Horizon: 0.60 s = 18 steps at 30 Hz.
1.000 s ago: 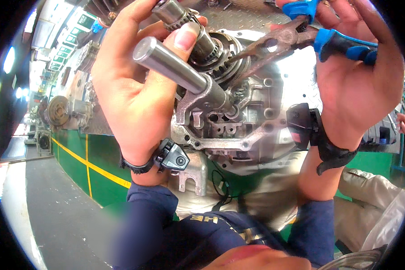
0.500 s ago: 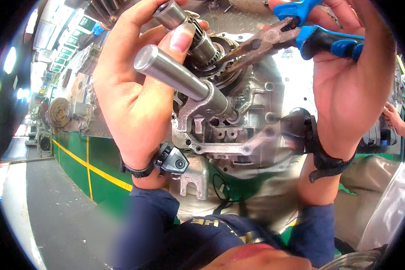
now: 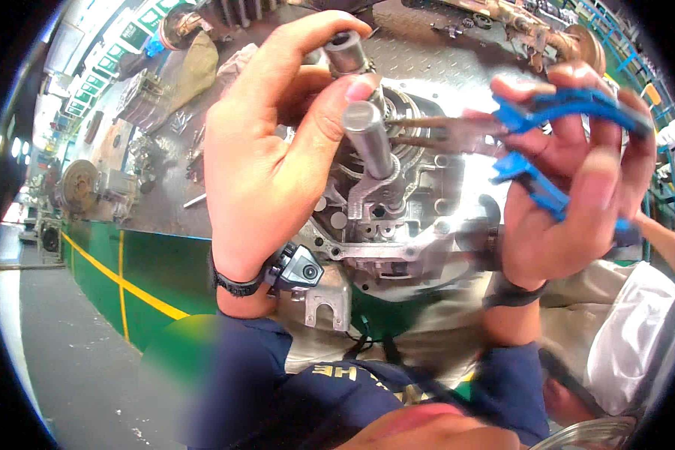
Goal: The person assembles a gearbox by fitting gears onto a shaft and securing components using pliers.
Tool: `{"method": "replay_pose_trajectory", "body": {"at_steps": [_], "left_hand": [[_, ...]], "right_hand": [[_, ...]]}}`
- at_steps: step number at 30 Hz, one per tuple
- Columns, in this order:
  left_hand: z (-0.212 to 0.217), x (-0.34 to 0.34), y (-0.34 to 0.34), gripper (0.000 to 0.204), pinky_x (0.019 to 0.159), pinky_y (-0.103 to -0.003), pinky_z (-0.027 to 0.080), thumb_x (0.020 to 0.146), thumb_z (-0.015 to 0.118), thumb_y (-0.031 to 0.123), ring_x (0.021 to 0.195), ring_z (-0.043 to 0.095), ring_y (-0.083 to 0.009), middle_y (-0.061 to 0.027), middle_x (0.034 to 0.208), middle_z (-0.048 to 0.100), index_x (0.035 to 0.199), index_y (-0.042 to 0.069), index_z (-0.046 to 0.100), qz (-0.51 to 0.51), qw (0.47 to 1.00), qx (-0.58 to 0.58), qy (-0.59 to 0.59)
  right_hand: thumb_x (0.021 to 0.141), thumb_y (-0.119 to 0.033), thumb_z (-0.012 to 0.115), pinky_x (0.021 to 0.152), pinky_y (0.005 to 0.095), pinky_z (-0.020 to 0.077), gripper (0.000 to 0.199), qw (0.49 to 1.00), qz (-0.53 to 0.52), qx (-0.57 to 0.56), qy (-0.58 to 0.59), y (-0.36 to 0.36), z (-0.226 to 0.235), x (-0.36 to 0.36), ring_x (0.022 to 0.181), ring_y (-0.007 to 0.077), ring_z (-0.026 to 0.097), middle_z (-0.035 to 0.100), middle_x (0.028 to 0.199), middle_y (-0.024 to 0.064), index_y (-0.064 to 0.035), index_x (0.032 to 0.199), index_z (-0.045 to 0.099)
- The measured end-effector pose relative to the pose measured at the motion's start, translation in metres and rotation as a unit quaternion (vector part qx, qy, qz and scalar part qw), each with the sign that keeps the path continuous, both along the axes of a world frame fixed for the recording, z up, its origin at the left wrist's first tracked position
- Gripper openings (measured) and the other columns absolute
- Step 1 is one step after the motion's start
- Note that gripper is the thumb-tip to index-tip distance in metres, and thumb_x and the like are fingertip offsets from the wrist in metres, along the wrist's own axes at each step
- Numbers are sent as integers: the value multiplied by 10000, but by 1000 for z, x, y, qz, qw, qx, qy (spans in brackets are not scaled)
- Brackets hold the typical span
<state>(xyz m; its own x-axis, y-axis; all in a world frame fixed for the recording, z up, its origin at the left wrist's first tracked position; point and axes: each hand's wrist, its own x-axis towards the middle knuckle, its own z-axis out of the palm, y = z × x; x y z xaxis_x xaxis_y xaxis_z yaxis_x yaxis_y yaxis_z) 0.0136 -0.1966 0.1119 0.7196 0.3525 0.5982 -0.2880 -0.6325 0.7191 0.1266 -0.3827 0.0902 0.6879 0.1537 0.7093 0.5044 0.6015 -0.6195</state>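
My left hand is closed round the upper end of a metal shaft, thumb and forefinger pinching it. The shaft stands in a grey gearbox housing. A smooth thick rod with a fork rises just in front of the thumb. My right hand holds pliers with blue handles, which are spread apart. Their rusty jaws reach left to the shaft beside my left thumb. Motion blurs the pliers and my right fingers, and whether the jaw tips touch the shaft I cannot tell.
The housing rests on a metal-topped bench. At the left lie a round disc-shaped part, metal blocks and an olive cloth. A long axle-like part lies at the far right. Another person's arm shows at the right edge.
The view has shifted, so the housing and left hand appear farther right. The pliers are now more level, and my right hand is lower with its fingers differently placed on the handles.
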Motion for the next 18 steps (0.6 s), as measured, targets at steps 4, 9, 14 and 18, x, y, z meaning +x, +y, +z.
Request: {"method": "replay_pose_trajectory", "body": {"at_steps": [4, 9, 14, 18], "left_hand": [[-1, -2, 0, 352, 866, -262, 542, 972, 654, 21, 1011, 719, -158, -128, 1140, 740, 1322, 16, 621, -14, 996, -60, 63], [-3, -2, 7, 391, 876, -256, 540, 955, 639, -18, 996, 705, -141, -79, 1238, 712, 1344, 10, 614, -55, 997, -52, 19], [-5, -1, 16, 412, 876, -244, 539, 939, 653, -58, 987, 697, -120, -86, 1266, 699, 1346, -12, 609, -77, 997, -4, 8], [-12, 4, 20, 415, 871, -242, 540, 931, 658, -77, 976, 697, -119, -90, 1261, 701, 1340, -26, 606, -84, 996, 17, -4]], "right_hand": [[991, -307, 598, 786, 535, 663, 653, 990, -111, -83, -27, 1, 10, -29, 1003, 497, 701, 525, 1311, 341, 18, 1465, 288], [982, -261, 567, 737, 567, 660, 609, 985, -152, -71, 30, 3, 9, -43, 952, 481, 704, 524, 1299, 342, 19, 1459, 312], [1010, -373, 438, 793, 611, 634, 594, 973, -221, -49, 33, 11, 5, -44, 964, 452, 680, 518, 1308, 294, 34, 1434, 354], [1017, -430, 369, 815, 613, 623, 608, 982, -182, -43, 7, 8, 3, -40, 986, 431, 680, 528, 1313, 262, 41, 1399, 396]]}}
